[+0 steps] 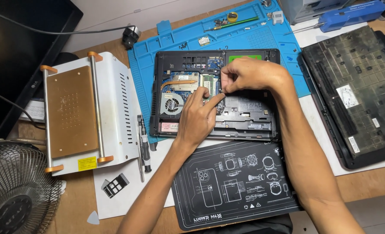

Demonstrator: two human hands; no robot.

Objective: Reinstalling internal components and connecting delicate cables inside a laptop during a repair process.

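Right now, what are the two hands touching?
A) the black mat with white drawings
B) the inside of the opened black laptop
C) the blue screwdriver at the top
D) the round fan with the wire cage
B: both the left hand and the right hand have their fingertips inside the opened black laptop, beside its small cooling fan, on the blue work mat.

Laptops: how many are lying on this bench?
2. An opened laptop lies on the blue mat under the left hand and right hand; another laptop lies bottom-up at right, partly cut off.
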